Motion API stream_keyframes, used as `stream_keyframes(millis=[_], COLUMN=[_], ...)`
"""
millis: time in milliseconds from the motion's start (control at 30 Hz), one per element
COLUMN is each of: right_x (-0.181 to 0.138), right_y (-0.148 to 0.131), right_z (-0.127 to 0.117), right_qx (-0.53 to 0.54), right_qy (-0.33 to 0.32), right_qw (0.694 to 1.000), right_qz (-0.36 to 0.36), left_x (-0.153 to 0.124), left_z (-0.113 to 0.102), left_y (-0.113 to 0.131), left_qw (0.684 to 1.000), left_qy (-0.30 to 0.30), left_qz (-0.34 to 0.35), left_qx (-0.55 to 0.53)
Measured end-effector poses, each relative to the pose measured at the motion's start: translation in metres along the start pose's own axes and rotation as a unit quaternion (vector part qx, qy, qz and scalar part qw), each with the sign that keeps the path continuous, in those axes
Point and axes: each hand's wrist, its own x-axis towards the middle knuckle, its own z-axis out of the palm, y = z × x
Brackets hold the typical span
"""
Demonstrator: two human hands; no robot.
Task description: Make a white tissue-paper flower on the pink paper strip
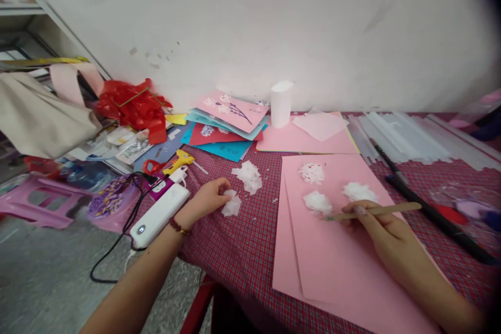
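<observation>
My right hand (pixel 376 224) grips a flat wooden craft stick (pixel 385 210), its tip near the lower left tuft (pixel 318 202) of white paper on a pink sheet (pixel 332 266). Two more tufts lie there: one speckled with red (pixel 312 173) and a plain white one (pixel 359 191) just beyond my right fingers. My left hand (pixel 211 195) is closed at the edge of a small pile of white tissue paper pieces (pixel 231 203), its fingertips pinched on the tissue. A larger heap of tissue pieces (pixel 249 176) lies just behind it on the checked cloth.
A paper roll (pixel 281 104) stands on pink sheets by the wall, left of a folded tissue (pixel 321 124). Finished-looking cards (pixel 229 109) are stacked left of it. A yellow glue gun (pixel 179 162), white power bank (pixel 160 216) and cables lie left. Clear plastic strips (pixel 410 135) lie right.
</observation>
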Motion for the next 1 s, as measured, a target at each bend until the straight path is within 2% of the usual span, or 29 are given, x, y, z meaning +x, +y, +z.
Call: stream_keyframes(millis=[133,233,367,567,767,867,1000], right_x=[0.001,0.001,0.003,0.000,-0.007,-0.008,-0.006], right_y=[-0.007,-0.013,-0.018,-0.023,-0.021,-0.014,-0.008], right_z=[0.000,0.001,0.001,0.003,0.008,0.007,0.003], right_qx=[0.012,0.027,0.047,0.102,0.161,0.161,0.163], right_qy=[-0.001,-0.007,-0.017,-0.012,-0.054,-0.078,-0.079], right_qw=[1.000,1.000,0.999,0.995,0.985,0.984,0.983], right_qz=[-0.006,-0.008,-0.002,-0.010,-0.025,-0.023,-0.017], left_x=[-0.001,-0.006,-0.007,-0.009,-0.012,-0.013,-0.013], left_z=[-0.008,-0.016,-0.016,0.013,0.048,0.053,0.051], left_y=[0.015,0.027,0.037,0.064,0.100,0.107,0.109], left_qw=[0.999,0.993,0.973,0.964,0.975,0.977,0.975], left_qy=[-0.017,-0.004,-0.060,-0.124,-0.129,-0.139,-0.154], left_qz=[0.000,-0.005,-0.023,-0.006,0.063,0.068,0.037], left_qx=[-0.030,-0.118,-0.221,-0.237,-0.172,-0.146,-0.158])
